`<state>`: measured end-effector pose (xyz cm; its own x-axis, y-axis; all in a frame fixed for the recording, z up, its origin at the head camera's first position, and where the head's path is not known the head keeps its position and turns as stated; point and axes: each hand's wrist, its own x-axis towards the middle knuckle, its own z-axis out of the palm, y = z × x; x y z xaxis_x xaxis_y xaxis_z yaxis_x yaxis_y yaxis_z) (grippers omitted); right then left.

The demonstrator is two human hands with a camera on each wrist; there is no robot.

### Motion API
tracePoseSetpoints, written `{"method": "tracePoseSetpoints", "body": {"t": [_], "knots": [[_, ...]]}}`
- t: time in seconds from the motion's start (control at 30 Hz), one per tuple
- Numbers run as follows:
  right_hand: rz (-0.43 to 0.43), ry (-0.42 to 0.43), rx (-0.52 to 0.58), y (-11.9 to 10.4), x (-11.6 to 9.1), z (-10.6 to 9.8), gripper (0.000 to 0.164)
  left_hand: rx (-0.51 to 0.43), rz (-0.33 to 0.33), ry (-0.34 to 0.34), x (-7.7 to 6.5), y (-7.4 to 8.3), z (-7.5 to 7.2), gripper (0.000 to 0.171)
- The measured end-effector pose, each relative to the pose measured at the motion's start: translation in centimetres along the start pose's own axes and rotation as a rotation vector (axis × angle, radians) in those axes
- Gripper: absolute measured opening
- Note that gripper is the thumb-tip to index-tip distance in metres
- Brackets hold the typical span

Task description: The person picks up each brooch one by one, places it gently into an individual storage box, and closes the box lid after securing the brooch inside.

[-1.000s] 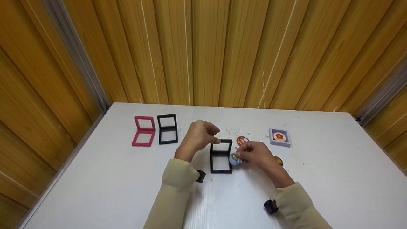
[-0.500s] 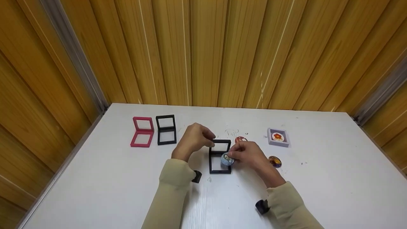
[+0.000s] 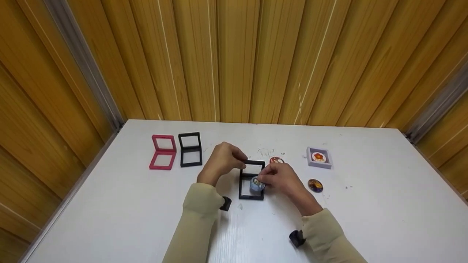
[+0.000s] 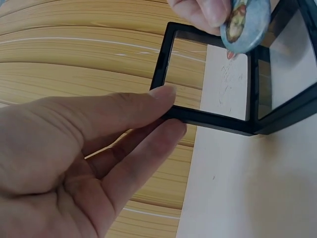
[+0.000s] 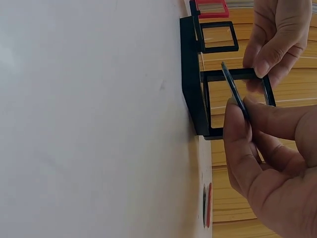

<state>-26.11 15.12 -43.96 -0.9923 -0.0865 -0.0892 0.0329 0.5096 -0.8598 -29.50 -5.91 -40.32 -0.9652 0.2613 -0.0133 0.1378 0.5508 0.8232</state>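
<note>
A black hinged display frame [image 3: 240, 188] stands opened on the white table, its lower half flat and its lid raised, each half with a clear window. My left hand [image 3: 223, 160] pinches a corner of the raised lid between thumb and fingers, plain in the left wrist view. My right hand [image 3: 280, 178] pinches a round blue badge [image 3: 257, 184] with a small picture on it. In the head view the badge overlaps the lower window of the frame. Seen from the right wrist, the badge [image 5: 235, 89] is edge-on and tilted between thumb and fingertips.
At the left stand an opened red frame [image 3: 162, 151] and another opened black frame [image 3: 191, 149]. A red round badge [image 3: 276, 160] lies behind my right hand, partly hidden. A dark orange-purple badge [image 3: 315, 185] lies to the right. Beyond it, a lilac frame [image 3: 320, 165] holds a flower badge.
My right hand has moved left with the blue badge, from beside the frame to over its lower half. My left hand has come onto the raised lid's corner.
</note>
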Motion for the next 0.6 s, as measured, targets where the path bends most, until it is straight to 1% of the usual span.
{"method": "tracePoseSetpoints", "body": {"t": [0.17, 0.3, 0.6], "knots": [[-0.037, 0.0, -0.012, 0.0, -0.1, 0.4, 0.007, 0.001, 0.002, 0.004, 0.1, 0.0, 0.1, 0.021], [-0.051, 0.007, -0.019, 0.0, -0.2, 0.7, 0.007, -0.003, -0.001, 0.003, 0.1, 0.0, 0.0, 0.02], [-0.02, -0.001, 0.008, 0.0, -0.2, 1.4, 0.01, 0.003, 0.002, -0.005, 0.0, -0.2, 0.0, 0.017]]}}
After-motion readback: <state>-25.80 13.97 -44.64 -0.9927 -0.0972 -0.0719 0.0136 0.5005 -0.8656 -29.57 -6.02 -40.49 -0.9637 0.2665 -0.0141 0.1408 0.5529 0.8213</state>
